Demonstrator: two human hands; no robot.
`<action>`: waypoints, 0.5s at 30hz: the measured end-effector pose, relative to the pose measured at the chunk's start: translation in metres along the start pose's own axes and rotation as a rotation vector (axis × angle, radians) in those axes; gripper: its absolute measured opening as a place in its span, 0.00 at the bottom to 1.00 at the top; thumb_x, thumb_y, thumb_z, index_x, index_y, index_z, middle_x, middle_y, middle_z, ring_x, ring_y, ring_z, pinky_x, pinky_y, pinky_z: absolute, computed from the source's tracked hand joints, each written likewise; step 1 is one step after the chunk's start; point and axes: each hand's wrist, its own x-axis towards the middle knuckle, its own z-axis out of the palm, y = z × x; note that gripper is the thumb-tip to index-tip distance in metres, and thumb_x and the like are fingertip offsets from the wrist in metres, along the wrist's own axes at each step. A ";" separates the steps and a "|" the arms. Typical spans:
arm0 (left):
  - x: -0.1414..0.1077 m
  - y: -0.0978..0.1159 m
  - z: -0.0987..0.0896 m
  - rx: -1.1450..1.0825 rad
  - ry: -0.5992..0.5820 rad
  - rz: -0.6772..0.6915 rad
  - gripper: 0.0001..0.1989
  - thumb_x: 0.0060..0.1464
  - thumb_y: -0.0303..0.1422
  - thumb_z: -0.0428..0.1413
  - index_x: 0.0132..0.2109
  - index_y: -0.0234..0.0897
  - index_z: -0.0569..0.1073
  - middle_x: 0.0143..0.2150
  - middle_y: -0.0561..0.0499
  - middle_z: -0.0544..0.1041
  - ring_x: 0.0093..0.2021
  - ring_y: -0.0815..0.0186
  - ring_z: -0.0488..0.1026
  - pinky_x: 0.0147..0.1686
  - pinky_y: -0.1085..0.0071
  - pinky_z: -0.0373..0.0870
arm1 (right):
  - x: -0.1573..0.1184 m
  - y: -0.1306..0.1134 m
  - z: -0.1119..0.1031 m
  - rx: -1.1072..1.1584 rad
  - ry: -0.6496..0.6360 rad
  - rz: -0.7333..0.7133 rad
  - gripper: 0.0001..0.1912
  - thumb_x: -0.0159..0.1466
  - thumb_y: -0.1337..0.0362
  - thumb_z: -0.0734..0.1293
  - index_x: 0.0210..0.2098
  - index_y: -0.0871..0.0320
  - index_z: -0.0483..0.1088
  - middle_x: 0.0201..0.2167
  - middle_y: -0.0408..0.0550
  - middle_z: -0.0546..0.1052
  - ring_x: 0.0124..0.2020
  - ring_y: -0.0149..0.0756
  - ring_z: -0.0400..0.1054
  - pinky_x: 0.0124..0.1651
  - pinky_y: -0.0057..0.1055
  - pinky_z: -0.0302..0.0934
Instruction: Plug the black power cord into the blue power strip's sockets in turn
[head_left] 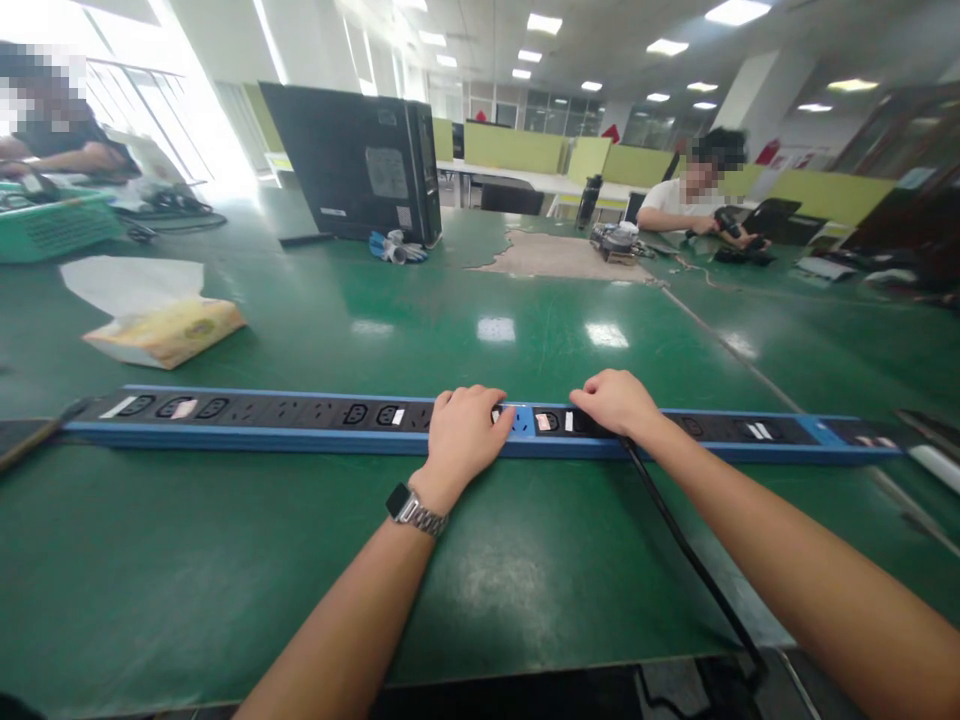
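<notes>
A long blue and black power strip lies across the table in front of me, with rows of sockets and several small white stickers on its top. My left hand grips the strip near its middle, fingers over the far edge and thumb beside a blue socket section. Just to the right, my right hand is closed over the strip's sockets. From beneath it a black power cord runs down toward the table's front edge. The cord's plug is hidden inside the right hand.
On the green table stand a tissue pack, a black computer case and a pair of gloves. A green basket is at the left. One person works at the far right, another at the left.
</notes>
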 end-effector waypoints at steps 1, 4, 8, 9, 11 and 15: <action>-0.003 0.006 -0.001 -0.104 0.039 0.000 0.12 0.60 0.36 0.51 0.44 0.36 0.77 0.43 0.45 0.79 0.46 0.57 0.73 0.49 0.61 0.64 | 0.000 0.001 0.000 0.025 0.001 0.010 0.22 0.60 0.51 0.59 0.25 0.57 0.79 0.28 0.52 0.80 0.30 0.38 0.71 0.29 0.30 0.51; -0.020 0.034 0.004 -0.455 0.000 0.013 0.11 0.60 0.34 0.51 0.37 0.36 0.77 0.36 0.48 0.79 0.38 0.63 0.73 0.42 0.66 0.67 | 0.002 0.012 0.001 0.258 -0.056 -0.013 0.29 0.62 0.43 0.57 0.25 0.59 0.77 0.29 0.54 0.80 0.32 0.39 0.72 0.32 0.30 0.56; -0.036 0.076 0.032 -1.018 -0.489 -0.223 0.13 0.56 0.39 0.55 0.43 0.34 0.76 0.32 0.48 0.78 0.29 0.67 0.72 0.29 0.72 0.66 | 0.004 0.042 0.006 0.679 -0.049 0.065 0.31 0.66 0.44 0.52 0.33 0.61 0.75 0.31 0.55 0.80 0.31 0.36 0.73 0.35 0.28 0.60; -0.036 0.085 0.040 -1.163 -0.568 -0.328 0.13 0.57 0.39 0.54 0.43 0.33 0.75 0.34 0.47 0.79 0.28 0.68 0.72 0.28 0.73 0.66 | 0.002 0.050 0.008 0.635 0.017 0.109 0.30 0.67 0.46 0.52 0.33 0.61 0.75 0.30 0.55 0.80 0.31 0.36 0.73 0.34 0.28 0.60; -0.032 0.099 0.052 -1.421 -0.659 -0.479 0.13 0.58 0.39 0.54 0.42 0.32 0.73 0.37 0.45 0.79 0.28 0.70 0.73 0.27 0.74 0.66 | -0.003 0.061 0.013 0.362 0.149 0.159 0.26 0.66 0.48 0.54 0.30 0.59 0.74 0.30 0.54 0.80 0.32 0.37 0.73 0.33 0.28 0.57; -0.018 0.119 0.063 -1.773 -0.655 -0.639 0.14 0.59 0.41 0.54 0.41 0.32 0.71 0.36 0.44 0.78 0.27 0.69 0.74 0.29 0.73 0.68 | -0.014 0.062 0.018 -0.055 0.176 0.142 0.26 0.66 0.50 0.54 0.26 0.56 0.75 0.31 0.53 0.80 0.33 0.39 0.72 0.30 0.30 0.51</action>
